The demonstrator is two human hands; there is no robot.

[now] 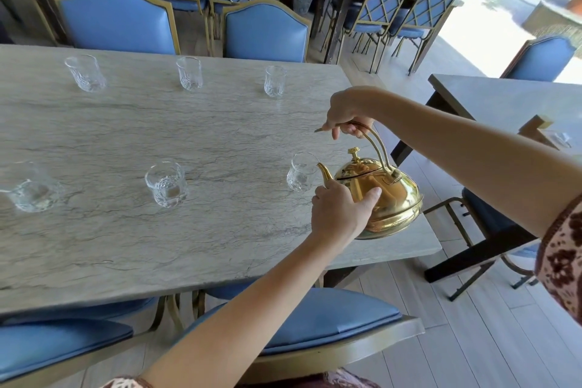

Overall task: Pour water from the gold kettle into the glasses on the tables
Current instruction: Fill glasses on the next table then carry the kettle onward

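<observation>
The gold kettle hangs tilted over the right end of the grey stone table. My right hand grips its arched handle from above. My left hand presses against the kettle's body just below the spout. The spout tip touches or nearly touches the rim of the near right glass. Two more glasses stand along the near side, one in the middle and one at the left. Three glasses line the far side: left, middle, right. No water stream is visible.
Blue padded chairs with gold frames stand behind the table and in front of it. A second grey table stands to the right across a narrow aisle, with a glass on it. More chairs and tables fill the background.
</observation>
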